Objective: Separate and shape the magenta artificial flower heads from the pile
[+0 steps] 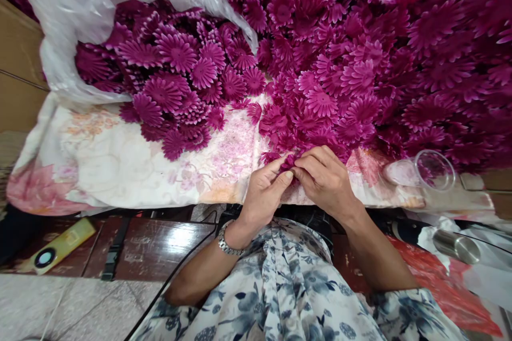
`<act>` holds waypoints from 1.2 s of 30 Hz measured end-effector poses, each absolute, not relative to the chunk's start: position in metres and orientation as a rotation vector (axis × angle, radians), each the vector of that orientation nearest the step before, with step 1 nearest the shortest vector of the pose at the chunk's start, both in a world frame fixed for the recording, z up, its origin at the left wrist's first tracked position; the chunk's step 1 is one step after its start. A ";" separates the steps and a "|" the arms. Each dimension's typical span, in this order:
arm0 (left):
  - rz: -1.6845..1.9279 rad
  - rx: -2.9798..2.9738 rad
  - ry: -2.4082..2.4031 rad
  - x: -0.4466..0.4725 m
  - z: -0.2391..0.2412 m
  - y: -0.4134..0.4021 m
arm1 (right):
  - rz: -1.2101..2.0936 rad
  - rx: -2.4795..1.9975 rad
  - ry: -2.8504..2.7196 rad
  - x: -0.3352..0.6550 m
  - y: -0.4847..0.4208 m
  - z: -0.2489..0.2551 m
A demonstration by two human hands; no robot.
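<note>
Close together at the table's front edge, my two hands meet over a small magenta artificial flower (288, 164). The thumb and fingers of my left hand (264, 187) pinch it from the left. My right hand (326, 177) pinches it from the right, fingers curled and covering part of it. Just beyond my hands spreads a large heap of magenta artificial flowers (320, 101) with pale petal edges. To the left, stacked flower pieces (176, 53) spill out of a clear plastic bag (76, 21).
A floral cloth (104, 165) covers the table. At the right edge a clear plastic cup (434, 170) lies tipped over. Below are a bench (152, 242) with a yellow phone-like object (60, 248), a metal flask (456, 246) and a red plastic bag (436, 282).
</note>
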State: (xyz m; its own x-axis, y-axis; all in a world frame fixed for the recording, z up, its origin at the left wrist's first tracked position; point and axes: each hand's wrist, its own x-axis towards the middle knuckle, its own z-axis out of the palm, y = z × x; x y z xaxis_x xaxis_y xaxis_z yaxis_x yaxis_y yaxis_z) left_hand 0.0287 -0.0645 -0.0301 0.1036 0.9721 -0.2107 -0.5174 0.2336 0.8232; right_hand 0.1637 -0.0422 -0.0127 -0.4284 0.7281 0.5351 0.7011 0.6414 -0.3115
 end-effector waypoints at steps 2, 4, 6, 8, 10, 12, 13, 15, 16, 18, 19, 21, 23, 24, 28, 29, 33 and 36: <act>1.250 0.659 0.889 0.029 -0.034 -0.062 | 0.005 -1.076 -2.205 0.162 -0.040 -0.014; 1.275 0.625 0.906 0.028 -0.037 -0.059 | -0.028 -1.059 -2.182 0.160 -0.038 -0.014; 1.284 0.579 0.911 0.028 -0.037 -0.056 | -0.006 -1.075 -2.150 0.159 -0.037 -0.014; 1.292 0.552 0.923 0.027 -0.035 -0.053 | 0.045 -1.104 -2.126 0.159 -0.035 -0.013; 1.310 0.552 0.949 0.026 -0.034 -0.050 | 0.091 -1.122 -2.124 0.159 -0.034 -0.012; 1.326 0.570 0.973 0.025 -0.033 -0.048 | 0.133 -1.131 -2.121 0.159 -0.033 -0.010; 1.323 0.579 0.971 0.025 -0.033 -0.047 | 0.154 -1.136 -2.114 0.159 -0.033 -0.010; 1.308 0.590 0.940 0.025 -0.034 -0.046 | 0.173 -1.140 -2.097 0.158 -0.032 -0.010; 1.303 0.596 0.921 0.024 -0.035 -0.046 | 0.169 -1.138 -2.090 0.158 -0.032 -0.011; 1.307 0.619 0.904 0.024 -0.038 -0.045 | 0.155 -1.132 -2.081 0.157 -0.031 -0.011; 1.317 0.636 0.911 0.024 -0.040 -0.045 | 0.155 -1.130 -2.078 0.156 -0.031 -0.012; 1.343 0.663 0.942 0.024 -0.044 -0.045 | 0.165 -1.127 -2.079 0.156 -0.030 -0.012; 1.354 0.655 0.966 0.025 -0.045 -0.045 | 0.165 -1.114 -2.083 0.155 -0.030 -0.013; 1.357 0.636 0.970 0.025 -0.044 -0.045 | 0.163 -1.107 -2.082 0.154 -0.030 -0.012; 1.366 0.539 0.977 0.027 -0.036 -0.044 | 0.185 -1.110 -2.043 0.150 -0.032 -0.011; 1.366 0.525 0.981 0.027 -0.034 -0.044 | 0.188 -1.119 -2.028 0.149 -0.033 -0.011; 1.370 0.475 0.972 0.025 -0.032 -0.043 | 0.037 -1.171 -1.900 0.161 -0.028 -0.004; 1.344 0.462 0.946 0.024 -0.033 -0.043 | -0.294 -1.293 -1.889 0.179 -0.018 0.002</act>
